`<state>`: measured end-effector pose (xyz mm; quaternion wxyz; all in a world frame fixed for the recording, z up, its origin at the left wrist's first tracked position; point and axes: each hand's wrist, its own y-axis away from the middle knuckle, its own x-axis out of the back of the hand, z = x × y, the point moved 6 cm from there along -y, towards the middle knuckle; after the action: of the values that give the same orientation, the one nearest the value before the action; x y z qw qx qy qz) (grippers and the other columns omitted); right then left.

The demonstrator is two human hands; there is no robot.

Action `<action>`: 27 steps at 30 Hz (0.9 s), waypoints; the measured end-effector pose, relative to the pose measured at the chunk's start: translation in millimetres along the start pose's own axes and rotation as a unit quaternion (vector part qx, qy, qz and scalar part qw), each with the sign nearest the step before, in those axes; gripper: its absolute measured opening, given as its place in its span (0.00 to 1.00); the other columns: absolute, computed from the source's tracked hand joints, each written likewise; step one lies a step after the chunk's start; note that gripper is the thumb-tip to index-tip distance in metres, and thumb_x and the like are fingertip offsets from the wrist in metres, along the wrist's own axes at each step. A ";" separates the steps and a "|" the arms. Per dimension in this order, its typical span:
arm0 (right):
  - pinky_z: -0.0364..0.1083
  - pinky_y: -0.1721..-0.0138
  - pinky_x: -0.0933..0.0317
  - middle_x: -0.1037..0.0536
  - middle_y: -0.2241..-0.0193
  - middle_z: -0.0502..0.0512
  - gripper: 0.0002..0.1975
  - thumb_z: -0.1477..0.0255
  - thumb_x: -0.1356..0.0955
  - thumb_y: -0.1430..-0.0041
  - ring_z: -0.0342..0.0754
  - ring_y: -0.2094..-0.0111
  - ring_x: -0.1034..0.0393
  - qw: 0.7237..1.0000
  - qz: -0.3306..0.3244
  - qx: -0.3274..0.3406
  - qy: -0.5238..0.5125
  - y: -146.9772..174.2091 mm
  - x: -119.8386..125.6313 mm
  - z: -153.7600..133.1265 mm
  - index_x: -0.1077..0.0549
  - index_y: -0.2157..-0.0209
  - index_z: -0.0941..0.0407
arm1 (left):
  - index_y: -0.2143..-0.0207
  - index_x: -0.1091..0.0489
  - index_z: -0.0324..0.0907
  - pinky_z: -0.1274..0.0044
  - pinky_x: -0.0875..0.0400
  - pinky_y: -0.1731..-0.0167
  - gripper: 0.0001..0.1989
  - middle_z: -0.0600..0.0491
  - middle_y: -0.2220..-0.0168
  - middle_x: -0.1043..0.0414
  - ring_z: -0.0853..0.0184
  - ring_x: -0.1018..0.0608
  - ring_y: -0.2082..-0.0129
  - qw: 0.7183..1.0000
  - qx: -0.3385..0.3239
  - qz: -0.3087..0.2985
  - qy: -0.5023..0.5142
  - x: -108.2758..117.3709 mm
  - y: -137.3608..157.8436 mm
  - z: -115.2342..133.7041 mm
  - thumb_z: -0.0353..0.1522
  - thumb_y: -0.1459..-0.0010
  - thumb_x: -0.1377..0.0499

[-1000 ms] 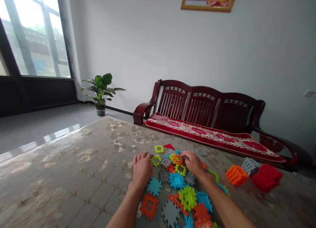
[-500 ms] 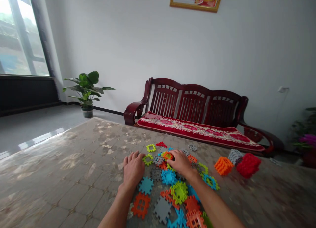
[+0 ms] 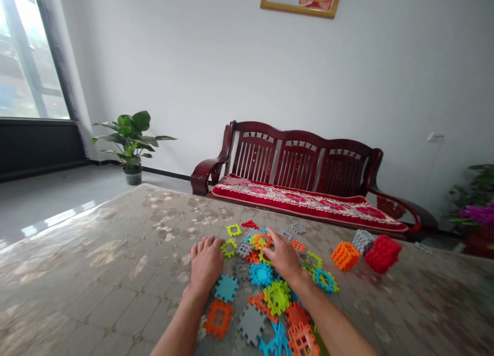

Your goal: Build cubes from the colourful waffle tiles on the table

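My left hand [image 3: 207, 262] lies on the tabletop, fingers stretched out, its thumb beside a lime-green frame-shaped interlocking block [image 3: 228, 248]. Over the pile, my right hand [image 3: 284, 255] has thumb and index finger spread around an orange interlocking block [image 3: 263, 240], which lies on the other pieces; nothing appears gripped. Toward me spread more toothed flat pieces: a blue one [image 3: 261, 274], a lime-green one [image 3: 277, 297], a teal square [image 3: 226, 288], an orange window piece [image 3: 218, 319] and a grey square [image 3: 251, 323]. My right hand and forearm cover part of the pile.
Right of the pile stand an orange cube [image 3: 346, 256], a grey stack [image 3: 363, 241] and a red cube [image 3: 383, 254]. A patterned cloth [image 3: 116, 273] covers the table. Behind it is a wooden bench [image 3: 301, 160] with a red seat cover; a potted plant [image 3: 133, 142] stands left.
My right thumb and index finger have spread apart, leaving the orange block on the pile. My left hand stays in place. The view has shifted slightly.
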<state>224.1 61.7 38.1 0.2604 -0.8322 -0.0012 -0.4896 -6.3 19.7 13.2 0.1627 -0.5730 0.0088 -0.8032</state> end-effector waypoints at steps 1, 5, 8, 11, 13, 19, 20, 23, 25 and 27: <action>0.52 0.47 0.35 0.21 0.51 0.58 0.29 0.74 0.30 0.48 0.54 0.50 0.28 1.000 0.016 0.001 -0.010 2.2 3.4 2.4 0.32 0.42 0.55 | 0.48 0.27 0.51 0.59 0.49 0.37 0.22 0.49 0.39 0.34 0.56 0.37 0.36 1.000 0.000 0.001 0.000 0.1 0.0 -0.1 0.28 0.41 0.51; 0.53 0.47 0.34 0.21 0.52 0.57 0.29 0.73 0.30 0.48 0.54 0.50 0.27 0.997 0.064 0.002 -0.035 13.7 18.9 13.8 0.32 0.42 0.52 | 0.48 0.27 0.51 0.59 0.49 0.38 0.23 0.49 0.39 0.33 0.56 0.37 0.36 1.000 -0.004 -0.001 -0.001 0.5 -0.1 0.3 0.28 0.40 0.52; 0.53 0.48 0.33 0.21 0.53 0.56 0.28 0.71 0.30 0.48 0.54 0.51 0.27 0.995 0.094 0.003 -0.044 24.7 32.4 24.9 0.31 0.43 0.52 | 0.47 0.27 0.51 0.59 0.49 0.38 0.23 0.49 0.39 0.34 0.56 0.37 0.36 1.000 -0.005 -0.006 -0.003 0.8 -0.2 0.8 0.28 0.40 0.52; 0.53 0.49 0.32 0.21 0.53 0.57 0.27 0.66 0.30 0.47 0.54 0.52 0.26 0.990 0.128 -0.021 -0.048 36.4 46.0 45.0 0.31 0.43 0.53 | 0.47 0.28 0.51 0.59 0.49 0.37 0.23 0.49 0.38 0.34 0.56 0.38 0.36 1.000 0.000 -0.012 -0.004 1.0 -0.4 0.7 0.29 0.40 0.52; 0.53 0.49 0.33 0.21 0.52 0.58 0.29 0.63 0.30 0.46 0.54 0.51 0.26 0.986 0.152 -0.050 -0.055 44.2 54.1 64.1 0.32 0.43 0.54 | 0.46 0.28 0.50 0.60 0.50 0.37 0.23 0.50 0.38 0.34 0.56 0.38 0.36 1.000 0.001 -0.016 -0.007 1.4 -0.6 0.8 0.29 0.40 0.52; 0.55 0.49 0.34 0.22 0.51 0.64 0.34 0.55 0.32 0.47 0.56 0.51 0.26 0.958 0.237 -0.146 -0.066 64.9 75.2 117.6 0.33 0.42 0.59 | 0.46 0.28 0.51 0.60 0.50 0.37 0.23 0.50 0.38 0.35 0.57 0.38 0.35 1.000 -0.001 -0.023 -0.018 1.8 -1.3 1.6 0.30 0.40 0.53; 0.55 0.48 0.34 0.22 0.51 0.65 0.34 0.55 0.32 0.46 0.56 0.51 0.27 0.955 0.246 -0.151 -0.061 66.8 77.8 121.8 0.33 0.42 0.59 | 0.46 0.29 0.51 0.60 0.50 0.37 0.23 0.50 0.38 0.35 0.57 0.38 0.36 1.000 -0.001 -0.022 -0.018 1.6 -1.4 1.5 0.30 0.39 0.53; 0.56 0.48 0.35 0.22 0.52 0.66 0.33 0.53 0.34 0.45 0.57 0.51 0.27 0.952 0.259 -0.159 -0.039 70.1 81.1 128.6 0.32 0.43 0.59 | 0.46 0.28 0.51 0.60 0.49 0.37 0.23 0.49 0.39 0.34 0.57 0.37 0.36 1.000 -0.005 -0.017 -0.020 0.6 -2.0 0.9 0.30 0.39 0.54; 0.56 0.49 0.35 0.21 0.53 0.66 0.32 0.53 0.34 0.45 0.57 0.52 0.27 0.955 0.250 -0.156 -0.030 70.5 77.6 129.5 0.31 0.45 0.59 | 0.47 0.28 0.51 0.61 0.48 0.38 0.22 0.49 0.39 0.33 0.58 0.36 0.37 1.000 -0.010 -0.013 -0.020 0.2 -2.3 0.6 0.30 0.39 0.54; 0.55 0.50 0.34 0.21 0.53 0.66 0.30 0.54 0.34 0.44 0.57 0.52 0.26 0.962 0.231 -0.144 -0.028 70.2 70.9 128.2 0.30 0.46 0.59 | 0.47 0.28 0.51 0.62 0.47 0.38 0.22 0.49 0.40 0.33 0.58 0.35 0.37 1.000 -0.014 -0.007 -0.020 0.2 -2.4 0.4 0.31 0.39 0.53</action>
<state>383.4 38.8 16.3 0.2438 -0.8519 0.2543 -0.3875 -6.6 21.9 14.0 0.1492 -0.5916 0.0133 -0.7922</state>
